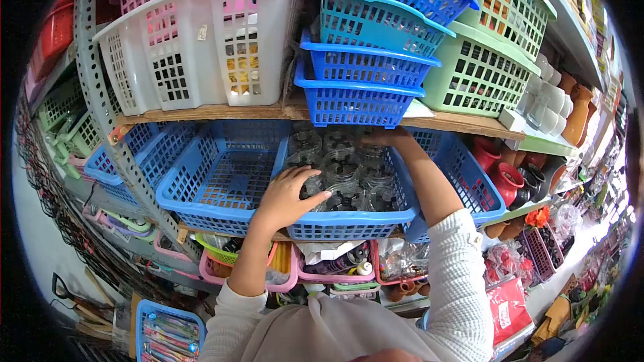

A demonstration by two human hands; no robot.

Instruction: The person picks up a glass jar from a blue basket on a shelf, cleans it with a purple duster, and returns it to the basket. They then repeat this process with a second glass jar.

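Rows of clear glass jars point(343, 173) stand in a blue basket point(342, 229) on the middle shelf. My left hand point(290, 196) is over the basket's left side, fingers and thumb spread, beside the nearest jars; nothing is held in it. At the back right of the same basket, my right hand point(388, 137) reaches in under the upper shelf. Its fingers are mostly hidden in shadow, so I cannot make out whether they hold a jar.
A second blue basket point(221, 209) sits to the left, another point(463, 174) to the right. Above, the wooden shelf edge point(221, 114) carries a white basket point(201, 47) and stacked blue baskets point(362, 97). Red vases point(506, 181) stand at the right. A metal post point(107, 110) rises at the left.
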